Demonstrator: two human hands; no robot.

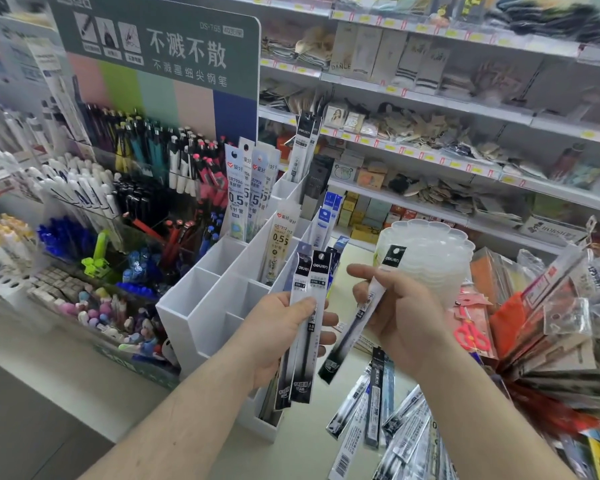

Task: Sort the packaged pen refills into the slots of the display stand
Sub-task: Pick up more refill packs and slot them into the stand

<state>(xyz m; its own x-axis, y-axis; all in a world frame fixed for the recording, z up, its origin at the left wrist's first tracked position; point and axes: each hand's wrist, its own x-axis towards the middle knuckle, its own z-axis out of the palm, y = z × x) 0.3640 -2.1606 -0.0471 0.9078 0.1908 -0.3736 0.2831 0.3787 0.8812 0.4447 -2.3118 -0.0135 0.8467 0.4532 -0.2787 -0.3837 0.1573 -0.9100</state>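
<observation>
Behind, stocked shelves (430, 109); loose refill packs (388, 420) litter the pale counter (291, 459)

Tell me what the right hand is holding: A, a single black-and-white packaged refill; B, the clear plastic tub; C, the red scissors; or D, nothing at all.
A: the right hand pinches one black-and-white packaged refill, while the red-handled scissors lie on the counter beside it.

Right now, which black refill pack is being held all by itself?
The tilted black refill pack pinched in the right hand. The left hand grips several upright packs together.
</observation>
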